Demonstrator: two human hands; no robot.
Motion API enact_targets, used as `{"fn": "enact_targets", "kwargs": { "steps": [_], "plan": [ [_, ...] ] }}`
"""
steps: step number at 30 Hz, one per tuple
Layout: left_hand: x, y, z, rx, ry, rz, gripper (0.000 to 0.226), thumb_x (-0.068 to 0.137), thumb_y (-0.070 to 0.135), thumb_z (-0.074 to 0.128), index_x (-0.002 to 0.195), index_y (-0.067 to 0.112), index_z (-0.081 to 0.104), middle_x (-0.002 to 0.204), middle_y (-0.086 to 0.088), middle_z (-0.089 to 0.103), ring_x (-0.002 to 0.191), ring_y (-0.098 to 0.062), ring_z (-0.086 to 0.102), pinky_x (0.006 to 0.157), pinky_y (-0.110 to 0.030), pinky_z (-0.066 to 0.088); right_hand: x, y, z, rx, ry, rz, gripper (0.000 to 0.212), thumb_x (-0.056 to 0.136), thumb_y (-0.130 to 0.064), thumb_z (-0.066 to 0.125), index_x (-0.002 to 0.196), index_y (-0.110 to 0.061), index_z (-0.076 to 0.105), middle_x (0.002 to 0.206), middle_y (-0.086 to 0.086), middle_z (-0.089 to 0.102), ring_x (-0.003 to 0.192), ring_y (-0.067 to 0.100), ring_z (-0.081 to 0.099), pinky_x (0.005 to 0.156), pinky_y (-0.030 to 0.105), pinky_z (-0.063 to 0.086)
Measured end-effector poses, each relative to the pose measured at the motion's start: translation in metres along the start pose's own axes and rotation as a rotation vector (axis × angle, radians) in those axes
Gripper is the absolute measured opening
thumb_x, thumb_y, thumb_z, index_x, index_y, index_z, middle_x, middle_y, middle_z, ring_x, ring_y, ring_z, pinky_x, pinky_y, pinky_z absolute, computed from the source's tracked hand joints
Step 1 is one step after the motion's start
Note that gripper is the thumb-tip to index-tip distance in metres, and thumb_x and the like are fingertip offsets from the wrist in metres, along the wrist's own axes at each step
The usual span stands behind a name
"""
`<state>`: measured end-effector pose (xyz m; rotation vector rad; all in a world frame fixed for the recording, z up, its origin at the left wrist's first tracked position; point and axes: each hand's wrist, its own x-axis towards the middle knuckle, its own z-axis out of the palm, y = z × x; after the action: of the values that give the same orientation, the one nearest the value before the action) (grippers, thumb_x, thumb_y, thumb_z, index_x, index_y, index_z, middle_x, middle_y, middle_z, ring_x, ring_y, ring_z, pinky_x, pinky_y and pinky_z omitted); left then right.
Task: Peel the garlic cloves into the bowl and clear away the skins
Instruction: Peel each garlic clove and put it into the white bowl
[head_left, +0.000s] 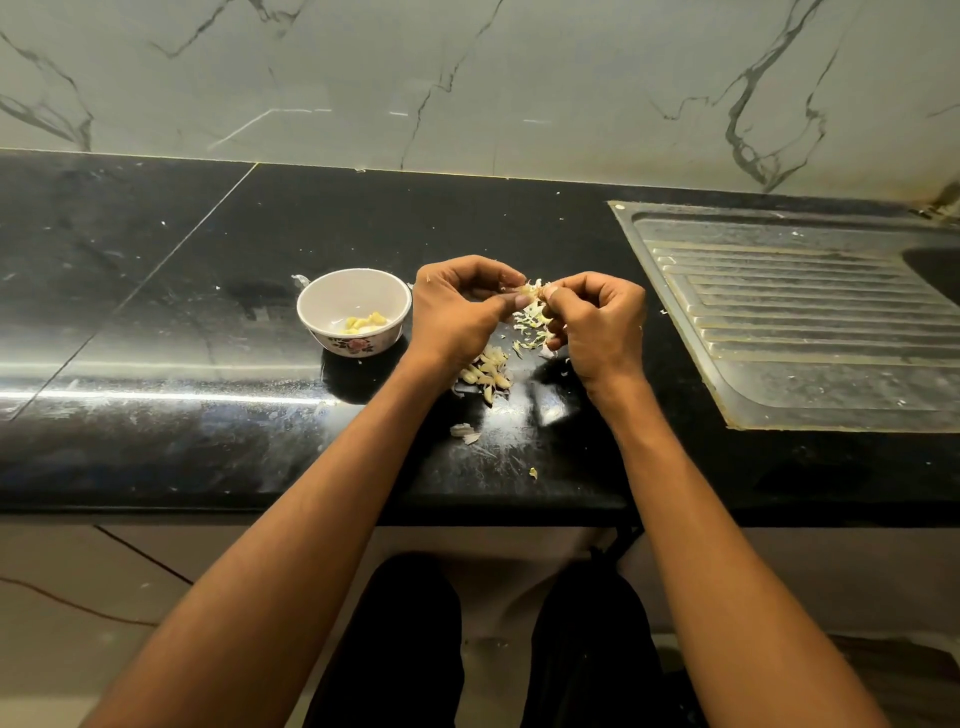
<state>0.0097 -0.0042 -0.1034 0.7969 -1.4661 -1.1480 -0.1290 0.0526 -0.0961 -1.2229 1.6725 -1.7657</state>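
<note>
Garlic clove, right of bowl: my left hand, right hand both pinch it. Small, slippery; skin papery, tears easily. Pinch tip.

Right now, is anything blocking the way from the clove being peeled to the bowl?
Nothing visible does. Both hands pinch the clove above the counter, left hand and right hand. The bowl sits open just beyond the left hand, so only that hand lies between clove and bowl.
</note>
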Motion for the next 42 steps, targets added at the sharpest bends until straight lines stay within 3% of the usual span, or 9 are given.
{"fn": "enact_targets", "kwargs": {
  "steps": [4,8,12,17,26,33,42],
  "plan": [
    [0.0001,-0.0015,0.0003,0.043,-0.007,0.031,0.018,0.074,-0.002,0.088,0.082,0.009,0.075,0.081,-0.014,0.076,0.071,-0.016,0.071,0.069,-0.029,0.059,-0.0016,0.0034,0.0013,-0.182,0.046,-0.119,0.036,0.087,-0.022,0.073,0.058,-0.002,0.066,0.054,0.009,0.062,0.050,0.011,0.050,0.053,0.029,0.042],
    [0.0012,-0.0023,-0.0005,0.091,-0.010,0.043,0.019,0.073,-0.001,0.088,0.081,0.011,0.075,0.080,-0.009,0.077,0.071,-0.014,0.071,0.069,-0.029,0.060,0.0001,0.0050,0.0009,-0.259,0.071,-0.156,0.020,0.080,-0.014,0.077,0.064,-0.009,0.066,0.059,-0.001,0.064,0.051,0.004,0.051,0.052,0.019,0.042],
    [0.0017,-0.0032,-0.0004,0.121,0.007,0.042,0.021,0.073,-0.002,0.088,0.081,0.013,0.076,0.080,-0.005,0.077,0.072,-0.013,0.072,0.074,-0.034,0.063,0.0009,0.0038,-0.0004,-0.210,0.003,-0.147,0.012,0.076,-0.009,0.081,0.082,-0.017,0.074,0.076,-0.007,0.072,0.062,0.002,0.062,0.059,0.020,0.052],
    [0.0017,-0.0035,-0.0008,0.127,-0.004,0.039,0.018,0.076,-0.003,0.084,0.085,0.012,0.080,0.082,-0.004,0.078,0.077,-0.018,0.074,0.077,-0.035,0.063,-0.0014,0.0013,0.0008,-0.185,-0.030,-0.214,0.005,0.081,-0.012,0.080,0.086,-0.014,0.082,0.079,-0.007,0.077,0.068,0.008,0.070,0.063,0.022,0.056],
    [0.0019,-0.0030,-0.0001,0.138,0.004,0.062,0.019,0.076,-0.006,0.082,0.087,0.009,0.079,0.081,-0.002,0.077,0.073,-0.007,0.070,0.073,-0.027,0.060,-0.0031,0.0022,0.0024,-0.224,-0.044,-0.181,0.004,0.083,-0.013,0.081,0.085,-0.015,0.084,0.075,-0.008,0.077,0.069,0.004,0.073,0.067,0.023,0.060],
    [0.0023,-0.0048,-0.0006,0.114,-0.002,0.065,0.019,0.076,-0.004,0.082,0.090,0.009,0.080,0.082,-0.002,0.077,0.075,-0.010,0.070,0.074,-0.029,0.059,-0.0016,0.0009,0.0014,-0.150,-0.040,-0.116,0.004,0.083,-0.012,0.081,0.081,-0.015,0.083,0.070,-0.005,0.076,0.066,0.010,0.073,0.064,0.028,0.060],
    [0.0015,-0.0025,-0.0017,0.146,-0.024,0.100,0.019,0.079,-0.005,0.080,0.094,0.007,0.080,0.088,-0.004,0.078,0.081,-0.012,0.072,0.078,-0.033,0.062,-0.0008,0.0036,0.0016,-0.137,-0.050,-0.123,0.004,0.083,-0.012,0.080,0.080,-0.013,0.083,0.069,-0.003,0.076,0.063,0.010,0.071,0.060,0.024,0.055]
  ]
}}
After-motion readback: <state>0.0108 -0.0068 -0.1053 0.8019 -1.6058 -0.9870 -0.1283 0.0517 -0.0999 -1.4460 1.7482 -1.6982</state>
